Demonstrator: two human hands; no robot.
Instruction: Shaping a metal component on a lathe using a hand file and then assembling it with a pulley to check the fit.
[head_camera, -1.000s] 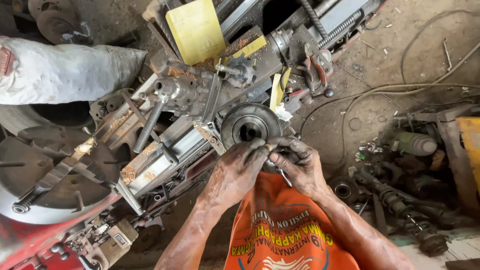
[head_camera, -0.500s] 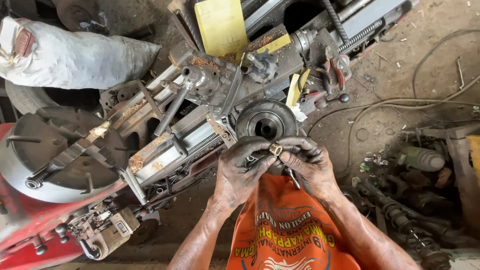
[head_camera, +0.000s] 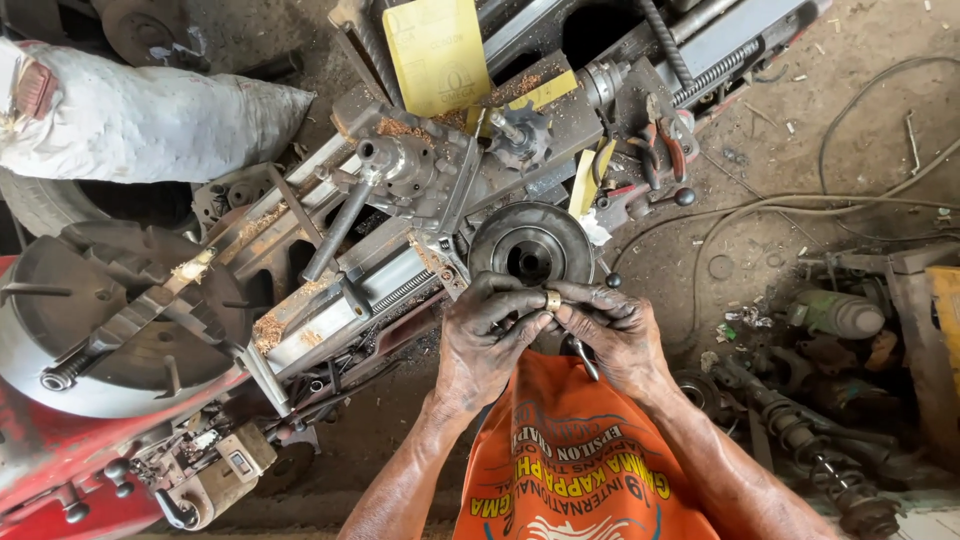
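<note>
- Hands meet at the middle of the view, both black with grease, just below a round dark wheel with a hole in its centre.
- Left hand has its fingers curled in, thumb and forefinger pinching a small brass ring from the nine o'clock side.
- Right hand grips the same ring from three o'clock with its fingertips; a thin metal tool sticks out under its palm toward six o'clock, though how the fingers hold it cannot be told.
- Ring sits between the two thumbs, touching both hands, just at six o'clock of the wheel and close above an orange printed cloth that covers the person's lap.
- Lathe bed runs from eight o'clock to two o'clock across the view, its slides dusted with brown shavings.
- Yellow card lies on the machine at twelve o'clock, and a pair of red-handled pliers rests on it toward one o'clock.
- White sack, full and bulging, lies at ten o'clock; what it holds cannot be seen.
- Big round grey chuck sits at nine o'clock, with red machine parts below it.
- Dirt floor at two o'clock carries loose cables, and rusty old parts are heaped at four o'clock.
</note>
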